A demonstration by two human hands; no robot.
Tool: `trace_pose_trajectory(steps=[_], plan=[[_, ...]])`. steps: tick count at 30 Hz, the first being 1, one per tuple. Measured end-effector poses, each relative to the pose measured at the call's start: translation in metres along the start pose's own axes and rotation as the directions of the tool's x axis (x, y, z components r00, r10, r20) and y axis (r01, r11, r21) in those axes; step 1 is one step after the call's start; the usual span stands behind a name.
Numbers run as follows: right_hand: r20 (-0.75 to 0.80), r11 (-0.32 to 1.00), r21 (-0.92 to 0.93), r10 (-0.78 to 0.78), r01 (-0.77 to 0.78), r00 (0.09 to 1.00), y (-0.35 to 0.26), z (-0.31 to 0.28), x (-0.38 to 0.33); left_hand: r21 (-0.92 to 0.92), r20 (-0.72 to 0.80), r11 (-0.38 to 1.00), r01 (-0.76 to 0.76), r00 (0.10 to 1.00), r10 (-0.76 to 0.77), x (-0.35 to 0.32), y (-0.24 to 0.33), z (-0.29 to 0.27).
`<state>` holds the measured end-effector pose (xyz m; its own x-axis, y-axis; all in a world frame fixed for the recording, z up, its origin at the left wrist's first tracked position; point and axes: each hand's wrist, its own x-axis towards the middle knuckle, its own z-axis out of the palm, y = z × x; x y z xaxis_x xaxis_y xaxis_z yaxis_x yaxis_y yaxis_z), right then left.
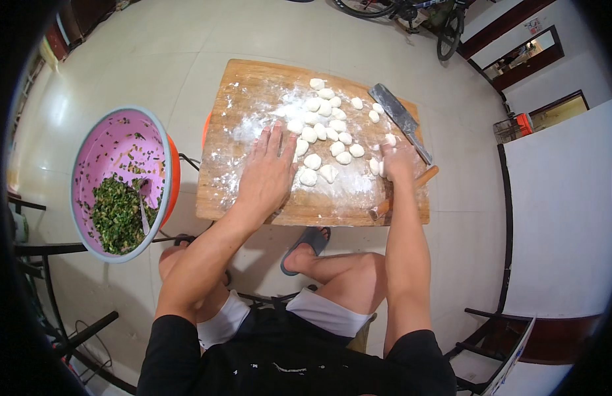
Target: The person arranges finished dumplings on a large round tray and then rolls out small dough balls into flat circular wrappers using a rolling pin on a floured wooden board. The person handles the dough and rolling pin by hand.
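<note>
Small white dough pieces (325, 108) lie scattered over the middle and far part of a wooden board (306, 211) dusted with flour (253, 127). The left hand (265, 168) is spread flat and grips nothing, its fingers pointing far, beside the left edge of the dough. The right hand (399, 162) is lowered at the right of the group, fingers bent, with pieces just left of it and at its far side; whether it grasps one cannot be told. A rolling pin (425, 176) passes under the right forearm near the board's near right corner. A cleaver (393, 109) lies slantwise along the far right. Left of the board, a pink bowl (114, 137) holds chopped green filling (116, 221) with a spoon (145, 210) in it.
</note>
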<state>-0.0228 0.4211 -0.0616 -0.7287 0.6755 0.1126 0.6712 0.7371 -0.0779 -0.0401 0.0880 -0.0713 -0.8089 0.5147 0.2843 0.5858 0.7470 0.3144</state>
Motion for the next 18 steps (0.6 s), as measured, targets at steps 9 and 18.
trace_pose_trajectory(steps=[9,18], plan=[[0.201,0.934,0.212,-0.329,0.287,0.923,-0.099,-0.017,-0.07,-0.168,0.039,0.985,-0.028,0.999,0.035,-0.008,0.015,-0.016],[-0.082,0.639,0.476,-0.652,0.605,0.754,-0.161,0.028,0.072,-0.068,0.04,0.995,-0.074,0.996,0.077,-0.008,0.002,-0.004]])
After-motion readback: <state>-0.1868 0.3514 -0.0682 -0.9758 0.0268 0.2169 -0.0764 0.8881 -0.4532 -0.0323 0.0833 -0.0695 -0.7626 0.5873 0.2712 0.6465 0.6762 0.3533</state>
